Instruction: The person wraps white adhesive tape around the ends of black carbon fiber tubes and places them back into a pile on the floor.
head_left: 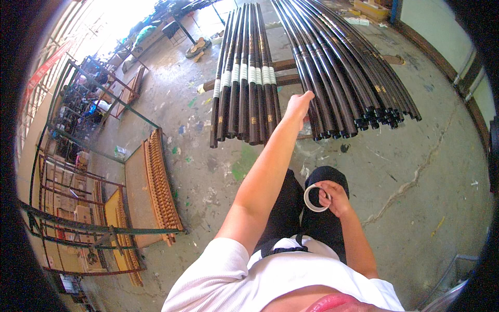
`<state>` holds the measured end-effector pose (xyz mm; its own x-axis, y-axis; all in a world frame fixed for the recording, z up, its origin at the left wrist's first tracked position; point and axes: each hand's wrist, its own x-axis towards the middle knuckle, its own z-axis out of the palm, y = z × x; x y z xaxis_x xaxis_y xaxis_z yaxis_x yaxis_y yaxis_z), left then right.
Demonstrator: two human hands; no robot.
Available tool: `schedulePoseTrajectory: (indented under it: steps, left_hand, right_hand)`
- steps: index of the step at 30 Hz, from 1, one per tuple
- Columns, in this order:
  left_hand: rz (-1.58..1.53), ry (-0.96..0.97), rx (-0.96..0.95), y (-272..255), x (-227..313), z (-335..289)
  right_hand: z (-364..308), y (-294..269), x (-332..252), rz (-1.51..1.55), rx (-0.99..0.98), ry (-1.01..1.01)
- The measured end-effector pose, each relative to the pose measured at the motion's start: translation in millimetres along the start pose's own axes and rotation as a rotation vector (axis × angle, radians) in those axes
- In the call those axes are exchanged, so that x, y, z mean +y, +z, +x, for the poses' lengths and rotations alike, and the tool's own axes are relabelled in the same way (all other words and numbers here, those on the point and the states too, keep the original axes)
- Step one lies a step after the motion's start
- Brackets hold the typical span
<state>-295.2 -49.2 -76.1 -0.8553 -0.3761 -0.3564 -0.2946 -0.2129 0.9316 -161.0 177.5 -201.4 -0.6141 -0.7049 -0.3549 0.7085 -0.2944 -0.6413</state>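
My left hand (298, 107) reaches forward to the leftmost dark pole of the right-hand bundle. Its thumb lies over the pole, and the other fingers are mostly hidden. Long glossy dark poles (358, 83) with gold marks fan out in this bundle. To the left lies a second row of dark poles (231, 112), with white bands (244, 72) around their middles. Close to my knees, my right hand (335, 197) is closed on a roll of pale tape (307, 200), its fingers through the ring.
Wooden beams (286, 80) support the poles above the stained concrete floor (395, 156). At left stands a dark metal rack (104, 229) with ridged brown pieces (158, 177) and boxes. A wall with a brown base (431, 52) runs along the right.
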Motion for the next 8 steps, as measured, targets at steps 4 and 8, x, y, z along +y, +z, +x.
schedulePoseTrajectory:
  steps: [4, 8]
  left_hand:
    - [0.062, -0.002, 0.016, -1.3, 1.3, -1.0]
    - [0.175, -0.046, 0.024, -1.1, 11.0, -6.3]
  right_hand:
    - [-1.2, -0.4, 1.5, 0.016, -0.007, 0.002]
    - [-1.2, -3.4, 2.3, 0.026, -0.027, -0.001]
